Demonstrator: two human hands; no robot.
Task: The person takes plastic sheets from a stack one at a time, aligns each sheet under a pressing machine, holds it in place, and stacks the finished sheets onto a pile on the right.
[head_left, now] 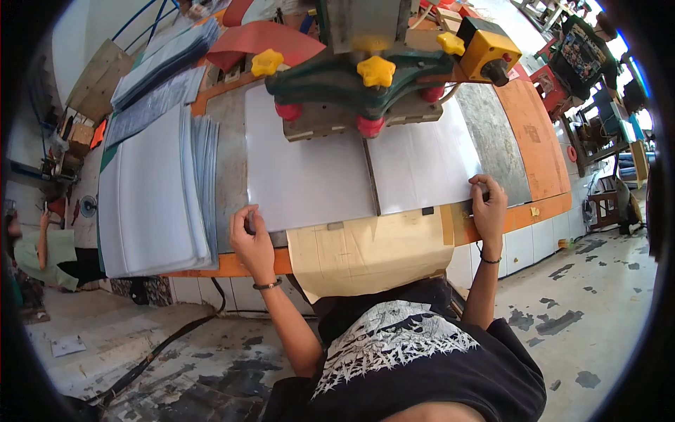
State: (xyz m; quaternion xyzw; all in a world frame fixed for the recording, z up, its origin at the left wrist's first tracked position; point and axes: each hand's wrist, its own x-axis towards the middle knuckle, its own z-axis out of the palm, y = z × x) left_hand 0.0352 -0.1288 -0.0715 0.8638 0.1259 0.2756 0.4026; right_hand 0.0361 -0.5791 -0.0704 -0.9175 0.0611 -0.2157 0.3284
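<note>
On the orange-edged worktable, the white sheet lies flat, its far edge hidden under the green press head. Left hand pinches the near-left corner; fingertips partly obscured. Right hand grips the near-right corner. A stack of white sheets lies left.

Bright daylight from right, soft shadows, sharp centre, fisheye bending, dark rim.

A framed, multicoloured poster or sign, blurred, stands at the far right beyond the bench.
</note>
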